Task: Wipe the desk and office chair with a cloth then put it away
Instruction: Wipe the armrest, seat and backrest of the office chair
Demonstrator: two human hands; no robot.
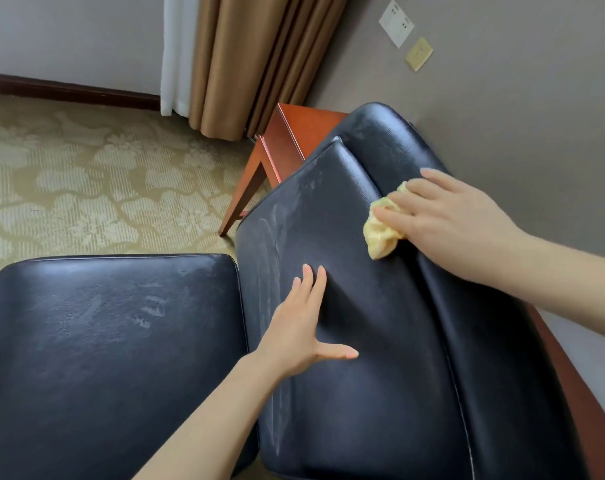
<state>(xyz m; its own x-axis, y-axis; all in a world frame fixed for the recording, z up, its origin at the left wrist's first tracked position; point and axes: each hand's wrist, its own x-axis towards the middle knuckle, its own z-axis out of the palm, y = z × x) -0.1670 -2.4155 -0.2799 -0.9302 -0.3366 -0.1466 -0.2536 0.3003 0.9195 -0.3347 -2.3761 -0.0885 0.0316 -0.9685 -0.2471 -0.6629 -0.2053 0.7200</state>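
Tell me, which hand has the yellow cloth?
The right hand has it. It presses the crumpled yellow cloth against the top of the black chair back. The left hand holds nothing; it rests flat and open on the chair back.

Count: 2 hands, left hand (302, 327) and right hand (450, 220). 1 yellow cloth (380, 230), under the right hand. 1 chair: seat (103, 341) left of the left hand, backrest (380, 358) under both. 1 worktop (301, 133) beyond the hands. 2 wall plates: white (396, 23), tan (419, 53).

light: soft, even | sheen on chair back (363, 306) | edges bowed
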